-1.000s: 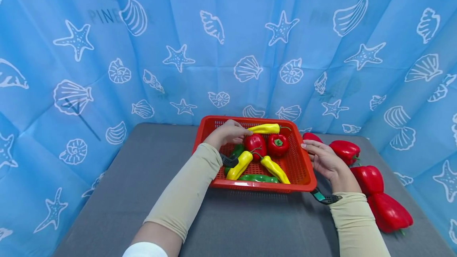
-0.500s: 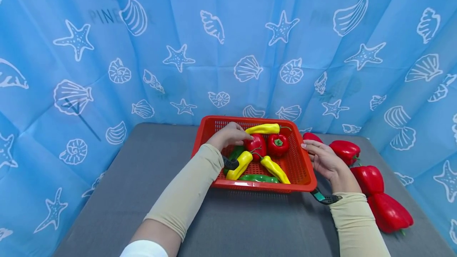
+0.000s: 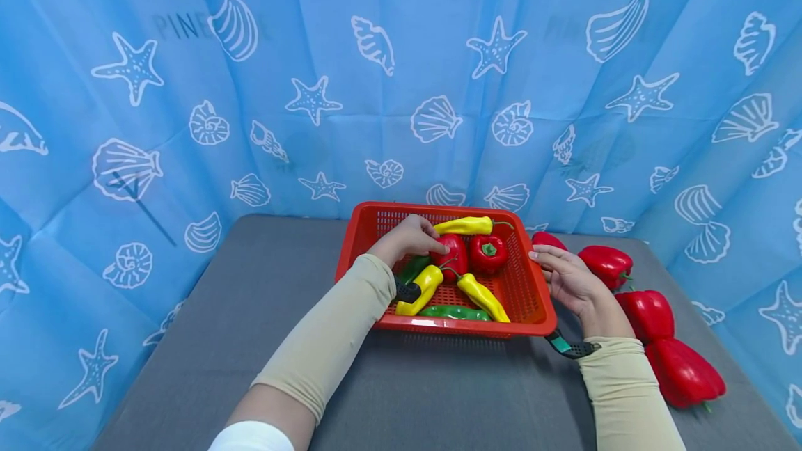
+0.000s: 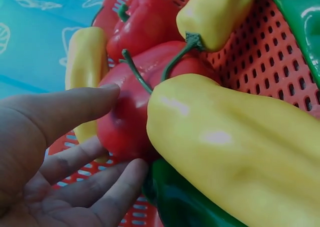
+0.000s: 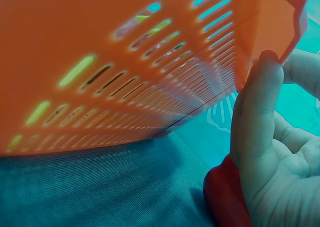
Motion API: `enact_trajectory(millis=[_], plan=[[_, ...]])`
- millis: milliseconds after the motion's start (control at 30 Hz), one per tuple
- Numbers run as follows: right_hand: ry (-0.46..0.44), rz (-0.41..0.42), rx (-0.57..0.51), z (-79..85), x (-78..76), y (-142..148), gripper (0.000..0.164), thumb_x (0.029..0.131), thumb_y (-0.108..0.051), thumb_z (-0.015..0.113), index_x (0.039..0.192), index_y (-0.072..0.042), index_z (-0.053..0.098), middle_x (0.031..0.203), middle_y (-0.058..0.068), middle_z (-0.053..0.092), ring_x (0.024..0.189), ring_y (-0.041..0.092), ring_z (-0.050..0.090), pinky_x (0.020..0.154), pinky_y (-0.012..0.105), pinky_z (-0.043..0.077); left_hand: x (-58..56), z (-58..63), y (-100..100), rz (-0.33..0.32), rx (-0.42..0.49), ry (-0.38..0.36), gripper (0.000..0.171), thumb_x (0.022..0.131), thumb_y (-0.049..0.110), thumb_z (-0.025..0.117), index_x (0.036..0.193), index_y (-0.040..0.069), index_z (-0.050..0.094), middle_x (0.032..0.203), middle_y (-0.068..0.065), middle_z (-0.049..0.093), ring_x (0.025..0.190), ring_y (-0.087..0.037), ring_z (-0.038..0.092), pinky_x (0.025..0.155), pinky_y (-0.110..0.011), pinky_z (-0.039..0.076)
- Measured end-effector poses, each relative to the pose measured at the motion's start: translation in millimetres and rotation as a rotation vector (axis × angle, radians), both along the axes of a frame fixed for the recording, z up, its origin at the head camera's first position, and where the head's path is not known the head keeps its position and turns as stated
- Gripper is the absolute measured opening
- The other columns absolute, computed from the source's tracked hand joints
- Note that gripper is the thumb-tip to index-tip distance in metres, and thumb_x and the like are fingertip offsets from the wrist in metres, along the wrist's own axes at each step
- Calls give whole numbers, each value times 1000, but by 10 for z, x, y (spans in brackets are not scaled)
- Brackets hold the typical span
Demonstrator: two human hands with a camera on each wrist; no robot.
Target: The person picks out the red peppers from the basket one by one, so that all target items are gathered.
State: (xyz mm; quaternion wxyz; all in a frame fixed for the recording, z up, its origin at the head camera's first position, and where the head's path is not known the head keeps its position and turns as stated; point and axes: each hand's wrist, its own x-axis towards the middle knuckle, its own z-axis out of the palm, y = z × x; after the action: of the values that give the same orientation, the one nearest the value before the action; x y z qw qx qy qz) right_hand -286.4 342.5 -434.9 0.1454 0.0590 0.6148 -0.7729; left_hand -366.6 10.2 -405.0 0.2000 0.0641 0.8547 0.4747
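Note:
In the head view my left hand point(image 3: 406, 239) reaches into a red plastic basket point(image 3: 541, 298) and grips a red bell pepper point(image 3: 457, 256). The left wrist view shows the thumb on the pepper's side and fingertips below it. A second red bell pepper point(image 3: 488, 255) sits beside it. Yellow long peppers point(image 3: 422, 291) lie around them, one touching the gripped pepper. Green peppers point(image 3: 452, 312) lie low in the basket, one partly hidden by my left hand. My right hand point(image 3: 575, 285) holds the basket's right rim, its thumb against the outer wall in the right wrist view.
Several red bell peppers point(image 3: 681, 373) lie on the grey table point(image 3: 276, 326) to the right of the basket, close to my right forearm. A blue shell-print curtain point(image 3: 401, 89) hangs behind and along both sides.
My left hand has moved slightly right and its fingers have come onto the red bell pepper. My right hand and the basket have stayed put.

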Motion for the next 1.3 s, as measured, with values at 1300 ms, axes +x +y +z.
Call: enact_trajectory(millis=[1300], plan=[[24,12,26,11,15,-7,14,108,-22,62,120,-24,68,109,-6,80,99,14,79,85,38,66,41,146,-88,-24,30,-10,32,89,15,87,115,5,72,121,-13,66,108,-29,66,101,-47,62]])
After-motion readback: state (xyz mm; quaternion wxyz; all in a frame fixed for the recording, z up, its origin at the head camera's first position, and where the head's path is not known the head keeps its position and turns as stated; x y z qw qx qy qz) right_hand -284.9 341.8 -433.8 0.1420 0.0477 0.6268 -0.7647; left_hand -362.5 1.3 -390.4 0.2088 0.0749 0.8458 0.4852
